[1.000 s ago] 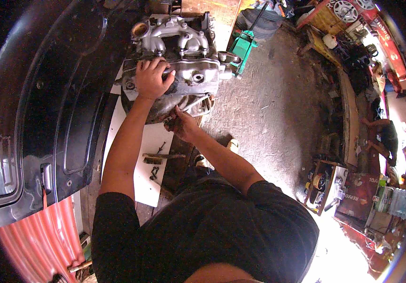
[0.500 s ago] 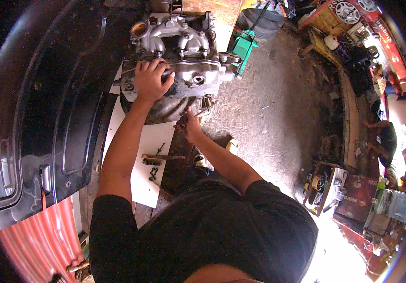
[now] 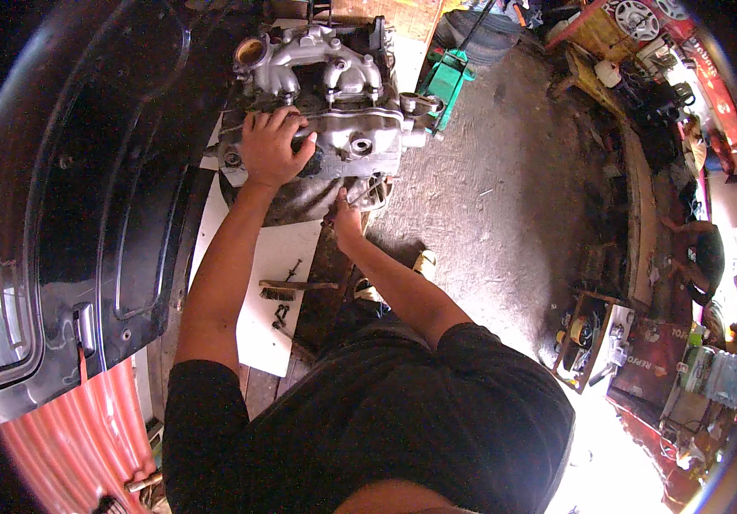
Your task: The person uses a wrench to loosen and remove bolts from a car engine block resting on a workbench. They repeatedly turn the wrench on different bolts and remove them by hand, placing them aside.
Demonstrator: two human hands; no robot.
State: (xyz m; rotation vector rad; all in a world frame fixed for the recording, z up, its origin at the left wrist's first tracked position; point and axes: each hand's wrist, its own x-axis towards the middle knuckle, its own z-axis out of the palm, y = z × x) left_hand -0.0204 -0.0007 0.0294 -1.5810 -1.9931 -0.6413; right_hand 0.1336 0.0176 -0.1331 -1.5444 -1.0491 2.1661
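Observation:
A silver metal engine point(image 3: 360, 124) with curved manifold pipes sits at the upper middle, over a white board point(image 3: 257, 343). My left hand point(image 3: 276, 146) rests on its cover, fingers spread and bent, thumb apart. My right hand point(image 3: 344, 221) is lower, at the dark, rounded housing point(image 3: 296, 201) on the engine's near side, with fingers curled and thumb up; what they hold is hidden. A slim metal bar point(image 3: 367, 193) slants up-right beside that hand; whether I grip it is unclear. On the board lie a wooden-handled brush point(image 3: 278, 291) and some small dark metal parts point(image 3: 281, 315).
A black vehicle panel point(image 3: 77, 214) stands at left above red corrugated sheet point(image 3: 68, 428). A green floor jack point(image 3: 444, 90) and tires point(image 3: 476, 38) lie beyond the engine on the concrete floor point(image 3: 497, 214). Cluttered shelving point(image 3: 668, 360) lines the right, where another person point(image 3: 698, 257) appears.
My right hand has shifted right and slightly up along the engine's near side, and the metal bar beside it has changed angle. My left hand stays on the cover.

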